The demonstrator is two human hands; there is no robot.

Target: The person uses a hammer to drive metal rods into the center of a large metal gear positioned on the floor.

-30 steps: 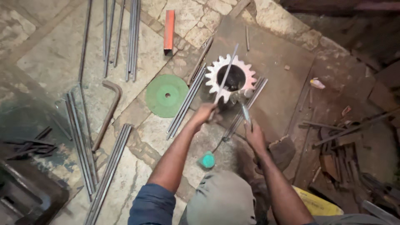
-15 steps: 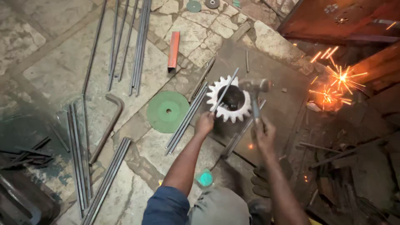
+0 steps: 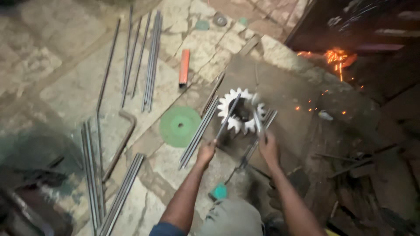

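1. Covering the whole frame: stone floor [image 3: 65,65], doubling as a workshop laying-out surface, so stock is lying flat within reach.
2. Sitting right of centre on the floor: dark metal plate [image 3: 288,87], serving as a flat, hard bed for the work.
3. Lying in loose parallel groups on the floor: long steel rods [image 3: 151,61], sorted by length, well apart from the hands; another bundle [image 3: 120,196] lower left.
4. Resting on the plate, toothed side showing: big gear wheel [image 3: 243,111], hollow centre up, apparently acting as a jig or support under the rod.
5. Lying flat just left of the plate: green disc [image 3: 180,126], parked aside, untouched.
6. Curving beside the lower rods: bent bar [image 3: 120,144], out of use.
7. Lying above the disc: orange tube [image 3: 184,67], set aside.
8. Gripping closed around a thin rod [image 3: 227,116], left hand [image 3: 205,153], angling it across the gear to keep it steady.
9. Gripping closed on a hammer-like tool [image 3: 258,120], right hand [image 3: 268,148], head blurred just over the gear.
10. Flying at upper right: sparks [image 3: 337,57], coming from other work nearby.
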